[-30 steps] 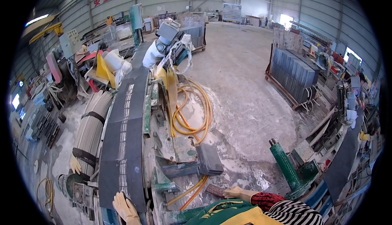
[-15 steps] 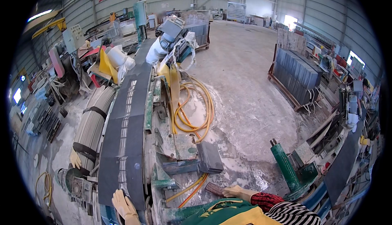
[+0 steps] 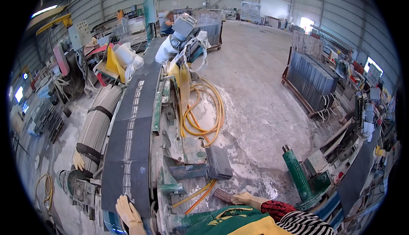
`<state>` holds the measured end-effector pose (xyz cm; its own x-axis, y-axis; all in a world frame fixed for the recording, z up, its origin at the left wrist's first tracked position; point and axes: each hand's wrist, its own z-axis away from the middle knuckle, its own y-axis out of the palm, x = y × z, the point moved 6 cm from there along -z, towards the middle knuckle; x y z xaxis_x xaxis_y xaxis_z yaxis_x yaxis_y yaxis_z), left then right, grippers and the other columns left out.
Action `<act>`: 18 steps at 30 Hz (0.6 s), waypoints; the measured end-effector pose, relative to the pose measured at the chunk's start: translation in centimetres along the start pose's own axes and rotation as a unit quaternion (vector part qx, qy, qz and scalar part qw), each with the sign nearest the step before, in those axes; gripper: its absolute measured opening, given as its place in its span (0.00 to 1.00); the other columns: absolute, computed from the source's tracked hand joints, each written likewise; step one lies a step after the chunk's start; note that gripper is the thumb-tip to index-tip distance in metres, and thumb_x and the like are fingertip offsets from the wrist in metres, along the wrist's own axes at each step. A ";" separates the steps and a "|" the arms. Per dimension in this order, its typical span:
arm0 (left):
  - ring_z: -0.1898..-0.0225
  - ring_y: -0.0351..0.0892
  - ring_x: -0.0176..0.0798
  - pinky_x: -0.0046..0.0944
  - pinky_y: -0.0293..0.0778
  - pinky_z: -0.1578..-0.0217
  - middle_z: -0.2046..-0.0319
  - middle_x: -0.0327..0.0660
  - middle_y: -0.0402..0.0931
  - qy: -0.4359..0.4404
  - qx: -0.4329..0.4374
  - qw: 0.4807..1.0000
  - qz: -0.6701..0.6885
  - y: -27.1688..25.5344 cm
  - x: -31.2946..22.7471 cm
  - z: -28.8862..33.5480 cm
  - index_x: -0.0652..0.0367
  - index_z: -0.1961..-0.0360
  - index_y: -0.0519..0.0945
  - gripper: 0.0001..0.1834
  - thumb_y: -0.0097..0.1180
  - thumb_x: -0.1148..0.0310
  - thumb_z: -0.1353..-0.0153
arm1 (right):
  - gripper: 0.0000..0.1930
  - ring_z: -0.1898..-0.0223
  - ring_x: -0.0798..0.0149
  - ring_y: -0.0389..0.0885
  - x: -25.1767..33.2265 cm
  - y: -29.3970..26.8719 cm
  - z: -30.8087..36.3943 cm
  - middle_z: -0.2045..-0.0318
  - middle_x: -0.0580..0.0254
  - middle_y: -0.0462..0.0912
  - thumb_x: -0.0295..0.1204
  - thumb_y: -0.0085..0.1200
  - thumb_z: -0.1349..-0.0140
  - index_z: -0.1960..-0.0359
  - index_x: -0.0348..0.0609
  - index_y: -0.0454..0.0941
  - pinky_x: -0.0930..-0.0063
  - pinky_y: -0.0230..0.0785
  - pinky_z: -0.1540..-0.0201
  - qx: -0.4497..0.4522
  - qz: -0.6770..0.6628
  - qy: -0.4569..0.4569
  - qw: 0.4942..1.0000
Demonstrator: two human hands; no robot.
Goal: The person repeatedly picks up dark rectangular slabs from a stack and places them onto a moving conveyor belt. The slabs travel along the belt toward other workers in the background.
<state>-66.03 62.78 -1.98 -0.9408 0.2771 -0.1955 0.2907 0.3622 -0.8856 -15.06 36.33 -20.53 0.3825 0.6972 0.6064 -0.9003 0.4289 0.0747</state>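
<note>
My left hand [image 3: 129,214], in a cream rubber glove, lies with outstretched fingers on the near end of a dark grey slab [image 3: 115,179]. The slab is part of a row of dark slabs along a narrow conveyor, with shiny wet-looking marks down the middle. At the lower centre my right hand [image 3: 248,199], gloved alike, rests over the right end of a reddish-brown block [image 3: 223,196]. Its fingers look extended, though their tips are hard to make out. A green and yellow apron [image 3: 234,222] covers my front.
A motor unit [image 3: 184,26] stands over the far conveyor. Left of the belt lies a strapped bundle of pale strips [image 3: 100,117] with a spare glove [image 3: 78,161]. To the right are stacked tiles [image 3: 218,162], coiled yellow hose [image 3: 221,111], a green post [image 3: 297,173] and a slab rack [image 3: 309,79].
The view has shifted slightly, and a person now shows behind the motor unit. Both my hands stay in nearly the same places.
</note>
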 end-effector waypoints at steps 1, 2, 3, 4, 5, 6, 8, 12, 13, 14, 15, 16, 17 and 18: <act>0.33 0.64 0.60 0.56 0.53 0.30 0.35 0.56 0.70 -0.001 0.001 1.000 -0.001 0.0 0.1 0.1 0.65 0.38 0.73 0.22 0.47 0.72 0.32 | 0.20 0.54 0.59 0.86 0.1 0.1 0.0 0.50 0.49 0.85 0.37 0.57 0.31 0.46 0.31 0.79 0.73 0.82 0.51 -0.002 0.003 -0.001 1.000; 0.33 0.64 0.60 0.56 0.53 0.30 0.36 0.56 0.70 -0.001 0.002 1.000 0.000 -0.1 0.1 0.1 0.65 0.39 0.73 0.22 0.47 0.72 0.32 | 0.21 0.54 0.59 0.86 0.0 0.1 -0.1 0.50 0.49 0.85 0.37 0.57 0.31 0.46 0.32 0.79 0.73 0.82 0.51 -0.006 0.005 -0.003 1.000; 0.33 0.64 0.60 0.56 0.53 0.30 0.36 0.56 0.70 -0.001 0.003 1.000 0.001 -0.1 0.0 0.1 0.65 0.39 0.73 0.21 0.47 0.72 0.32 | 0.21 0.54 0.59 0.86 0.0 0.0 -0.1 0.50 0.49 0.85 0.38 0.57 0.31 0.46 0.32 0.79 0.72 0.82 0.51 -0.010 0.007 -0.005 1.000; 0.33 0.65 0.60 0.56 0.53 0.30 0.36 0.56 0.70 0.000 0.002 1.000 0.002 -0.1 0.0 0.1 0.65 0.39 0.73 0.21 0.47 0.72 0.32 | 0.21 0.54 0.59 0.86 0.0 0.0 -0.1 0.50 0.49 0.85 0.37 0.57 0.31 0.46 0.32 0.79 0.72 0.82 0.51 -0.009 0.006 -0.008 1.000; 0.33 0.65 0.60 0.56 0.53 0.30 0.36 0.56 0.70 0.002 0.000 1.000 0.002 -0.1 0.0 0.2 0.65 0.39 0.74 0.21 0.47 0.72 0.32 | 0.21 0.54 0.59 0.86 -0.1 -0.1 -0.3 0.50 0.49 0.85 0.37 0.57 0.31 0.46 0.32 0.79 0.72 0.82 0.51 -0.009 0.006 -0.011 1.000; 0.33 0.65 0.60 0.56 0.53 0.30 0.36 0.56 0.70 0.003 -0.002 1.000 0.003 -0.2 0.1 0.2 0.65 0.39 0.74 0.21 0.47 0.72 0.32 | 0.20 0.54 0.59 0.86 -0.3 -0.2 -0.5 0.50 0.49 0.85 0.37 0.58 0.31 0.46 0.32 0.79 0.72 0.82 0.51 -0.008 0.005 -0.014 1.000; 0.34 0.65 0.61 0.56 0.53 0.30 0.37 0.56 0.71 0.002 -0.001 1.000 0.003 -0.2 0.1 0.3 0.65 0.39 0.74 0.21 0.46 0.72 0.32 | 0.23 0.58 0.63 0.85 -0.5 -0.4 -0.9 0.54 0.52 0.86 0.38 0.60 0.32 0.43 0.33 0.76 0.74 0.81 0.55 0.010 -0.015 -0.022 1.000; 0.34 0.65 0.62 0.57 0.53 0.31 0.37 0.57 0.71 0.017 -0.012 1.000 0.006 -0.1 0.3 0.7 0.66 0.40 0.74 0.21 0.46 0.72 0.32 | 0.25 0.61 0.65 0.85 -1.0 -0.5 -1.5 0.56 0.54 0.86 0.38 0.61 0.33 0.41 0.33 0.74 0.75 0.81 0.57 0.009 -0.030 -0.013 0.999; 0.34 0.65 0.62 0.57 0.54 0.31 0.37 0.57 0.71 0.015 -0.012 1.000 0.005 -0.1 0.4 0.8 0.66 0.40 0.74 0.21 0.46 0.72 0.32 | 0.25 0.60 0.65 0.85 -1.0 -0.5 -1.5 0.56 0.53 0.86 0.38 0.61 0.33 0.41 0.33 0.75 0.75 0.81 0.57 0.010 -0.030 -0.015 0.999; 0.34 0.65 0.62 0.57 0.54 0.31 0.37 0.57 0.71 0.013 -0.013 1.000 0.004 -0.3 0.3 0.8 0.66 0.40 0.75 0.21 0.46 0.72 0.32 | 0.25 0.60 0.64 0.85 -1.0 -0.5 -1.5 0.56 0.53 0.86 0.38 0.61 0.33 0.41 0.33 0.75 0.75 0.81 0.57 0.010 -0.030 -0.017 0.999; 0.34 0.65 0.63 0.57 0.54 0.31 0.37 0.57 0.71 0.010 -0.013 1.000 0.003 -0.5 0.3 1.0 0.66 0.40 0.75 0.21 0.46 0.72 0.32 | 0.25 0.60 0.64 0.85 -1.0 -0.4 -1.5 0.56 0.53 0.86 0.38 0.61 0.33 0.41 0.33 0.75 0.75 0.81 0.57 0.011 -0.030 -0.018 0.999; 0.35 0.65 0.63 0.57 0.54 0.31 0.37 0.57 0.71 0.011 -0.013 1.000 0.005 -0.5 0.4 1.1 0.66 0.40 0.75 0.21 0.46 0.72 0.32 | 0.25 0.60 0.64 0.85 -1.1 -0.4 -1.4 0.56 0.53 0.86 0.38 0.61 0.33 0.41 0.33 0.75 0.75 0.81 0.57 0.017 -0.040 -0.019 0.999; 0.35 0.65 0.63 0.57 0.54 0.31 0.37 0.57 0.71 0.012 -0.013 1.000 0.007 -0.6 0.5 1.1 0.66 0.40 0.75 0.21 0.46 0.72 0.32 | 0.25 0.60 0.63 0.85 -1.1 -0.4 -1.3 0.56 0.53 0.86 0.37 0.61 0.33 0.41 0.33 0.75 0.75 0.81 0.57 0.023 -0.050 -0.021 0.998; 0.35 0.65 0.63 0.57 0.55 0.31 0.37 0.57 0.71 0.013 -0.014 1.000 0.008 -0.7 0.6 1.2 0.66 0.40 0.75 0.21 0.46 0.72 0.32 | 0.24 0.59 0.63 0.85 -1.0 -0.4 -1.4 0.56 0.52 0.86 0.37 0.60 0.32 0.41 0.33 0.75 0.75 0.81 0.56 0.030 -0.060 -0.023 0.997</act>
<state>-67.01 61.67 -2.00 -0.9309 0.3064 -0.1990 0.3117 0.3821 -0.8700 -14.83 36.24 -22.24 0.4799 0.6150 0.6257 -0.8596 0.4721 0.1953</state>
